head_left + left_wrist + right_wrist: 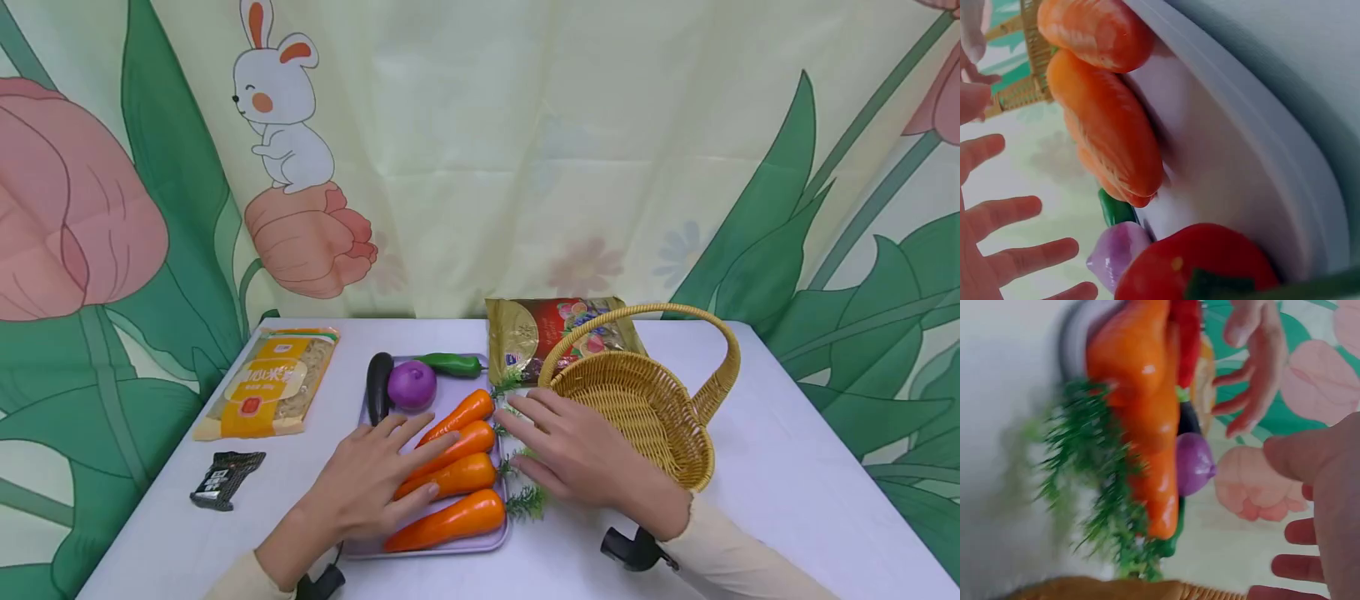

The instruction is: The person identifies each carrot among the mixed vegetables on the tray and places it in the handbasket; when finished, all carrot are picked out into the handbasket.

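Note:
Several orange carrots (453, 518) with leafy green tops lie across a lilac tray (450, 550). Behind them in the tray are a purple onion (412, 385), a dark eggplant (378, 387) and a green pepper (452, 364). My left hand (371, 479) hovers over the tray's left part with spread fingers, hiding some of its contents. A red tomato (1191, 265) shows in the left wrist view; the left hand covers it in the head view. My right hand (577, 450), its fingers extended, hangs by the carrot tops, left of the basket. Neither hand holds anything.
A wicker basket (637, 396) with a tall handle stands to the right. A red and gold packet (551, 333) lies behind it. On the left are a yellow food bag (270, 383) and a small black wrapped packet (225, 479). A printed curtain (480, 167) hangs behind the table.

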A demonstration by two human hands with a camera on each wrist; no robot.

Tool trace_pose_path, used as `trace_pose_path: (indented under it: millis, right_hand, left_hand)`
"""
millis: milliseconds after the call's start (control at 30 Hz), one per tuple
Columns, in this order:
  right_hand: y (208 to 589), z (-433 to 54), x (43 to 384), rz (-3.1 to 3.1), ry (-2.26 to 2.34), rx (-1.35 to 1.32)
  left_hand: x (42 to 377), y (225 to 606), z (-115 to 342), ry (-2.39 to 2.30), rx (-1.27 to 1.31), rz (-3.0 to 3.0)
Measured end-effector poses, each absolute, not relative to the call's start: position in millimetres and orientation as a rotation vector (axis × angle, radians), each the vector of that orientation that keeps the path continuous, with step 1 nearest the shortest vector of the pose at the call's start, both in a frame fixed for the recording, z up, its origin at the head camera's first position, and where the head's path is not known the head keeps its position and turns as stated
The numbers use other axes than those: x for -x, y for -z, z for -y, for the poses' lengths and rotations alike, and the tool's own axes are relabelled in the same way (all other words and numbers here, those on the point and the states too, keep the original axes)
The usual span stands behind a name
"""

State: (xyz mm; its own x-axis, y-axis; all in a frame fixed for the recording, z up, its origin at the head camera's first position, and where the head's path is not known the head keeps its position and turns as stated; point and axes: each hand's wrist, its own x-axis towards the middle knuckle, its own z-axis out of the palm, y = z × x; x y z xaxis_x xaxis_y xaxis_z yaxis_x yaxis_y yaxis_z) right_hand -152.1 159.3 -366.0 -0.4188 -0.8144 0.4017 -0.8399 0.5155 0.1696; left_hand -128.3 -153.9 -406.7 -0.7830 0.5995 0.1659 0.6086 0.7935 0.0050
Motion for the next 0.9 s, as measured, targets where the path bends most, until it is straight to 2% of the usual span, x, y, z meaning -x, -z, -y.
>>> trace_pose_path:
  millis: [433, 900]
  right_hand:
    - [361, -108, 164, 2.577, -0.433, -1.179]
    - [374, -78, 186, 2.748, -0.389, -1.062]
  left_hand:
    - [137, 417, 169, 0.387, 0.718, 2.822]
    - [156, 423, 192, 0.717, 0.346, 2.946]
